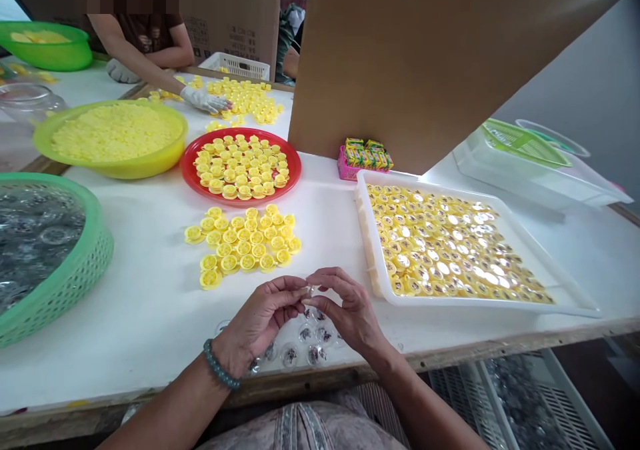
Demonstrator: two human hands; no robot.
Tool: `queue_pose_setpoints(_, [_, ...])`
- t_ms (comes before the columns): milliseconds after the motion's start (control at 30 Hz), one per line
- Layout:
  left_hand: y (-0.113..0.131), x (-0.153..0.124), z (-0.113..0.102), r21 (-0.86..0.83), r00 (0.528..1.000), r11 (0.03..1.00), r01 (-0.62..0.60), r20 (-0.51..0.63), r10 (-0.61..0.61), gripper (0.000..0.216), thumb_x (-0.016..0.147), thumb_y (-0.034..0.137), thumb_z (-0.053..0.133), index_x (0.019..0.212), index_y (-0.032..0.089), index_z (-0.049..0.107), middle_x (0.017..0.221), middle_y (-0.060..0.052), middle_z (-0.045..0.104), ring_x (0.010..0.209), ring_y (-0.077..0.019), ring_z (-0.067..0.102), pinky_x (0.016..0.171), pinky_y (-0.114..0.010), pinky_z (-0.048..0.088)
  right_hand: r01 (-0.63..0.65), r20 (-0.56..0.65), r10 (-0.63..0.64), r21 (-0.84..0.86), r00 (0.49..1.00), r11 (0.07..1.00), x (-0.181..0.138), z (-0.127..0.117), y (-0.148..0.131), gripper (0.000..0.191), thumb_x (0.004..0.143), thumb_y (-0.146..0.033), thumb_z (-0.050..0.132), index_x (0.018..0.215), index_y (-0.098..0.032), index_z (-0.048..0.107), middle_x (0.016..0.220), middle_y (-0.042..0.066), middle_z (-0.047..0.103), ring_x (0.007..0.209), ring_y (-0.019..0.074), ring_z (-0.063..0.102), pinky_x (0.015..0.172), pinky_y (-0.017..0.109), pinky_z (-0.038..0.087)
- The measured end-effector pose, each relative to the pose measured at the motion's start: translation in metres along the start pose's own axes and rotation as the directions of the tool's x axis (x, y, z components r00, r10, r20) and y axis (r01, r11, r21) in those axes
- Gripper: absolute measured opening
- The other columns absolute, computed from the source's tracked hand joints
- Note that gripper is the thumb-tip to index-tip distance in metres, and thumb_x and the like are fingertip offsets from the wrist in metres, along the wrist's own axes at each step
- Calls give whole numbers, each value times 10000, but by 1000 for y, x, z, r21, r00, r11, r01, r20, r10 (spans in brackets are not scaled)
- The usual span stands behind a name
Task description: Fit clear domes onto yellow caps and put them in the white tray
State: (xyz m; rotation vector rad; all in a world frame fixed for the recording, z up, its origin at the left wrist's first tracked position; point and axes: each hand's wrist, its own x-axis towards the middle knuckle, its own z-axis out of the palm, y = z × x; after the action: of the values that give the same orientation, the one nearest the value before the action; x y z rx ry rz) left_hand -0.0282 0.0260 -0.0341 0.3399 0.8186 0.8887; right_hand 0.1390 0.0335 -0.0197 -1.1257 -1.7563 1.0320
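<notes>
Pinching a small clear piece (309,293) at the fingertips, the left hand (257,320), with a bead bracelet (219,363) at its wrist, and the right hand (350,307) meet above the near table edge (310,380), fingers curled and gripping. Loose clear domes (305,337) lie just below them, close to that edge. The fingers hide most of the piece, and so small a thing could slip from a loosened pinch and drop among the domes; a careless wrist could also nudge domes over the edge.

Just right of the right hand, the white tray's rim (450,305) stands in the way of any sideways reach. Loose yellow caps (240,243) lie farther off, before a red plate (241,200). A green basket (65,290) sits left, and a co-worker's gloved hand (203,100) rests among caps far off.
</notes>
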Motion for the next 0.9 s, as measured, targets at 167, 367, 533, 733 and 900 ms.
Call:
queue_pose_setpoints(167, [-2, -5, 4, 202, 997, 978, -61, -41, 70, 150, 648, 190, 712, 784, 144, 669, 725, -15, 638, 626, -94, 544, 624, -208, 415, -75, 43, 74, 40, 996, 996, 7, 4, 0, 105, 809, -295, 620, 783, -200, 657, 729, 15, 634, 687, 141, 584, 659, 253, 483])
queue_pose_setpoints(367, [7, -14, 4, 479, 965, 852, -210, -39, 260, 224, 753, 242, 588, 939, 166, 686, 877, -51, 693, 805, -162, 579, 763, -260, 432, -202, 76, 196, 77, 978, 976, 4, 4, 9, 134, 815, -272, 598, 906, -208, 671, 816, 22, 676, 763, 156, 615, 687, 249, 480])
queue_pose_setpoints(533, [9, -11, 0, 665, 949, 715, -216, -29, 314, 222, 740, 345, 620, 861, 176, 699, 825, -46, 697, 778, -189, 593, 714, -261, 441, -185, 68, 184, 1, 981, 983, 8, -1, 8, 108, 802, -223, 592, 903, -191, 610, 743, 3, 636, 687, 135, 580, 643, 237, 463])
queue_pose_setpoints(733, [10, -8, -5, 802, 952, 567, -187, 7, 305, 194, 746, 367, 602, 712, 187, 664, 598, 14, 602, 578, -136, 508, 540, -228, 374, 8, 325, 51, -179, 944, 984, 16, -6, -5, 257, 805, -73, 491, 1016, -218, 518, 799, -7, 626, 725, 123, 574, 689, 235, 443])
queue_pose_setpoints(900, [2, -12, -9, 637, 994, 767, -78, -4, 105, 240, 727, 397, 630, 724, 158, 633, 596, -1, 594, 564, -134, 541, 557, -242, 416, -75, 310, 100, -91, 946, 993, 11, 2, 1, 289, 766, -22, 504, 982, -215, 508, 781, -25, 629, 682, 102, 582, 648, 210, 449])
